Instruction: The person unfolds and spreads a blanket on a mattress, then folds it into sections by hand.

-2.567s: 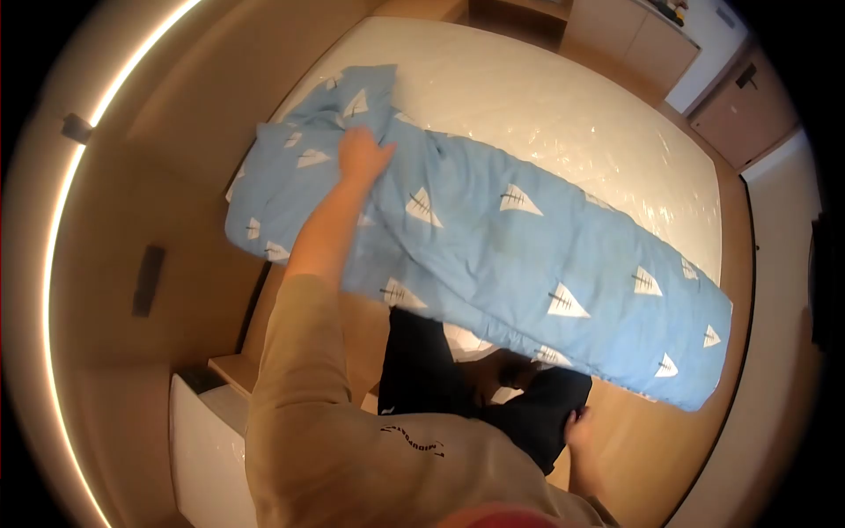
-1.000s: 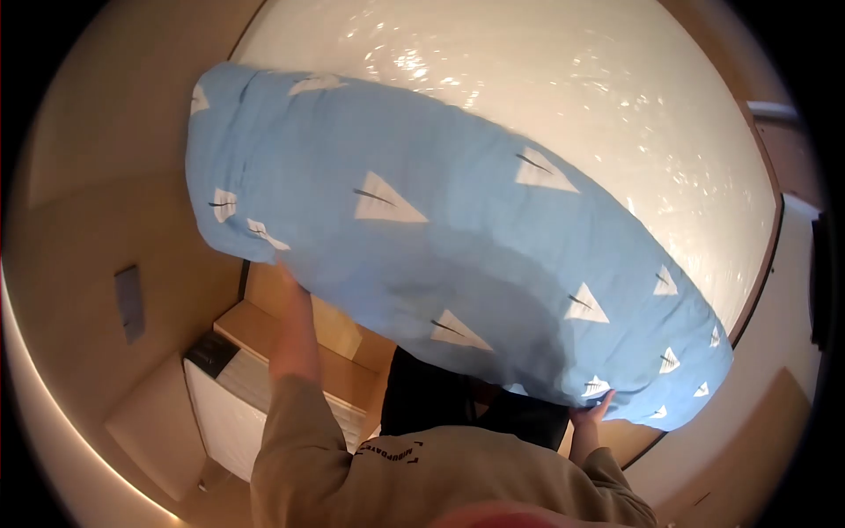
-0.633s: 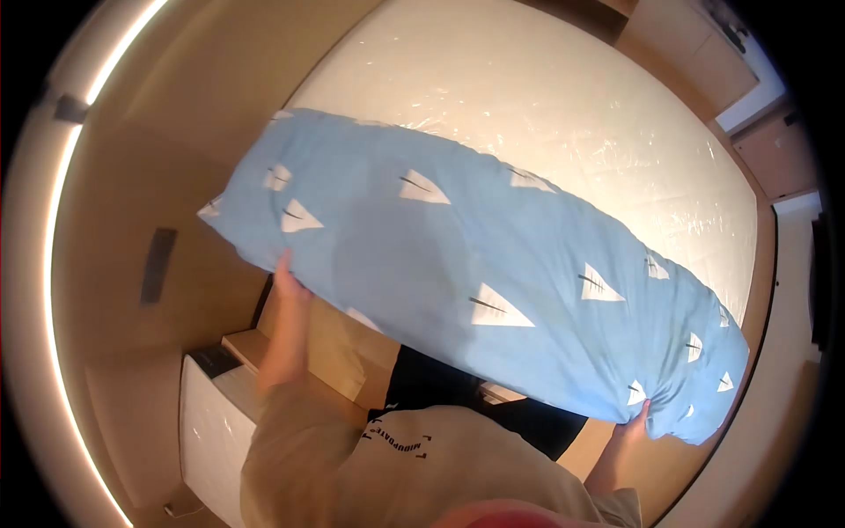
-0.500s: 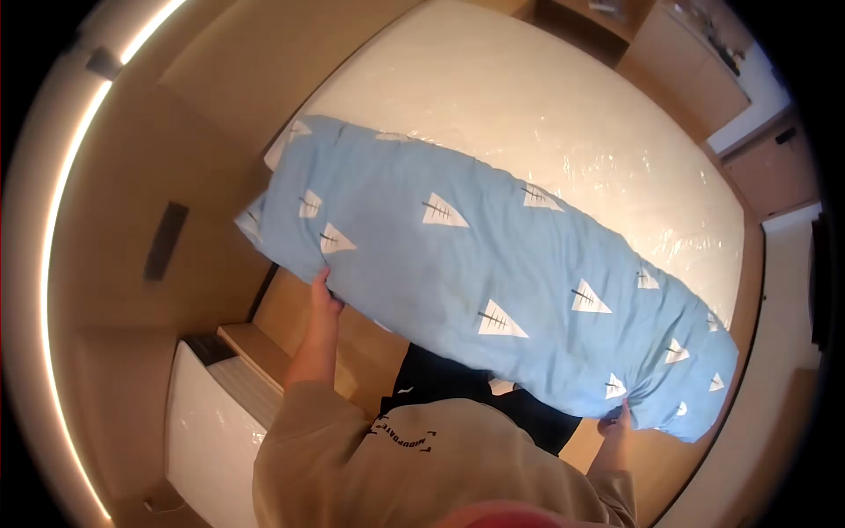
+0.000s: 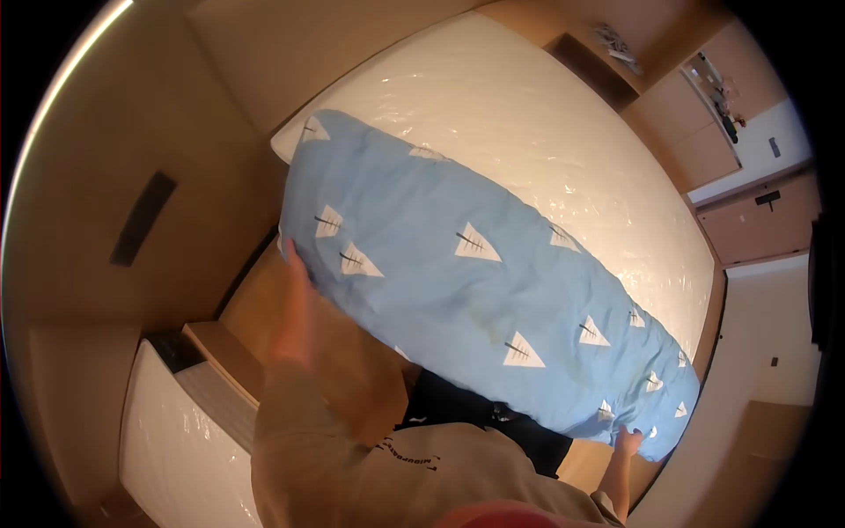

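A folded blue quilt [image 5: 422, 238] with white tree prints lies across the near part of a white mattress [image 5: 422, 79], its long near side overhanging toward my body. My left hand [image 5: 297, 304], blurred by motion, is against the quilt's lower left edge; its fingers are too smeared and partly hidden to show a grip. At the near right corner, my right hand [image 5: 628, 439] is closed on the quilt's edge, where the fabric bunches into creases.
Shiny clear plastic covers the mattress. A second plastic-wrapped white mattress [image 5: 180, 440] is at lower left beside a wooden ledge [image 5: 224, 361]. A brown padded panel [image 5: 264, 62] borders the left side. Cabinets [image 5: 687, 123] line the far right, with small items on a shelf.
My left hand has moved left and up along the quilt's edge. The quilt's left end looks rounder and less pointed, and the view has shifted. My right hand keeps hold of its corner.
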A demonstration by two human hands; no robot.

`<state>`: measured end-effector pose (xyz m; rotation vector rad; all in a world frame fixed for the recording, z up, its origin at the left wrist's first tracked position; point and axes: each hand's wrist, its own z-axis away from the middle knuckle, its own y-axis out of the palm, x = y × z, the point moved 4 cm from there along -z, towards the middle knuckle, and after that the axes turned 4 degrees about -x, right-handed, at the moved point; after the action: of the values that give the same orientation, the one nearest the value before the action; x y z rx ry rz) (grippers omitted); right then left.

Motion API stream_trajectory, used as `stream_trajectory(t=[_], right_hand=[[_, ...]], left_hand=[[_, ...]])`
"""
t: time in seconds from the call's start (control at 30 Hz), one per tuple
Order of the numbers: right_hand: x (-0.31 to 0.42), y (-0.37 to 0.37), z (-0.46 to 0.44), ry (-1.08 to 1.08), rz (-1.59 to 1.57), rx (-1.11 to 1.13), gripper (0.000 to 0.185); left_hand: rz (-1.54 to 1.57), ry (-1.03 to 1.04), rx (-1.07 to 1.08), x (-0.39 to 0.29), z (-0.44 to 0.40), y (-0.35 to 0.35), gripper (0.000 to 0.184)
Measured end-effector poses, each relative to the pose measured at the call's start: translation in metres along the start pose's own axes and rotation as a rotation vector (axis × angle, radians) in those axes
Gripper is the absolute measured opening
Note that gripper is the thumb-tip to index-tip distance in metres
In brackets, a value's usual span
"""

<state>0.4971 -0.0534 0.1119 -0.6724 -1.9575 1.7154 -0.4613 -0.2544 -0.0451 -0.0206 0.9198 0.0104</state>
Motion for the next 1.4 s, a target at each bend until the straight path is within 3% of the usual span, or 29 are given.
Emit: stream_trajectory(t=[0.07,0.13,0.2,0.27,0.33,0.37,0.47,0.57,0.67,0.73,0.8,0.83,0.87,0.93,1.0,1.07,1.13,1.2,1.3,1.4], right_hand=[[0.03,-0.011,0.023,-0.1,0.015,0.055,0.068],[0.061,-0.021,0.045,-0.236,0.071,0.072,0.064],[0.083,-0.011,0.055,-0.375,0.094,0.11,0.061],[0.102,0.018,0.06,-0.513,0.076,0.154,0.06],[0.127,0.05,0.07,-0.626,-0.18,0.332,0.055],[0.137,0.061,0.078,-0.622,-0.15,0.384,0.054],[0.147,0.09,0.091,-0.616,-0.09,0.521,0.053],[0.133,0.112,0.086,-0.577,-0.069,0.564,0.053],[0.142,0.104,0.103,-0.576,-0.097,0.581,0.053],[0.137,0.091,0.115,-0.478,-0.187,0.607,0.047],[0.114,0.082,0.115,-0.451,-0.263,0.514,0.046],[0.08,0.106,0.098,-0.417,-0.264,0.358,0.05],[0.066,0.115,0.091,-0.264,-0.28,0.37,0.052],[0.039,0.12,0.094,0.086,-0.303,0.368,0.057],[0.08,0.065,0.132,0.496,-0.504,0.614,0.082],[0.084,0.069,0.158,0.673,-0.832,0.769,0.1],[0.094,0.078,0.185,0.917,-0.915,1.022,0.107],[0.129,0.078,0.213,1.136,-0.848,1.126,0.1],[0.163,0.075,0.22,0.806,-1.434,1.26,0.086],[0.147,0.116,0.19,0.619,-1.661,0.994,0.071]], left_hand=[[-0.34,0.281,-0.191,-0.064,-0.049,-0.001,0.084],[-0.513,0.715,-0.218,-0.131,-0.065,0.045,0.077],[-0.73,0.876,0.034,-0.179,-0.07,0.101,0.08],[-0.829,0.921,-0.089,-0.184,-0.077,0.15,0.079],[-1.083,0.871,0.098,-0.175,-0.064,0.18,0.077],[-1.206,0.84,0.196,-0.173,-0.056,0.189,0.077],[-1.053,0.843,-0.004,-0.2,-0.081,0.166,0.071],[-1.024,0.869,-0.105,-0.177,-0.097,0.164,0.066],[-0.793,0.916,0.163,-0.171,-0.159,0.154,0.064],[-0.163,0.329,0.258,-0.125,-0.163,0.102,0.066],[-0.112,0.231,0.327,-0.052,-0.163,0.024,0.078],[-0.038,0.028,0.426,0.011,-0.179,-0.02,0.088],[-0.183,0.026,0.47,0.034,-0.111,-0.04,0.099],[-0.061,-0.155,0.481,0.09,-0.029,-0.049,0.097],[0.136,-0.255,0.454,0.123,0.025,-0.044,0.094],[0.308,-0.253,0.423,0.135,0.055,-0.023,0.092],[0.447,-0.206,0.398,0.138,0.072,0.005,0.09],[0.528,-0.125,0.388,0.123,0.081,0.02,0.088],[0.606,0.017,0.385,0.078,0.094,0.02,0.084],[0.633,0.121,0.389,0.021,0.101,0.006,0.081]])
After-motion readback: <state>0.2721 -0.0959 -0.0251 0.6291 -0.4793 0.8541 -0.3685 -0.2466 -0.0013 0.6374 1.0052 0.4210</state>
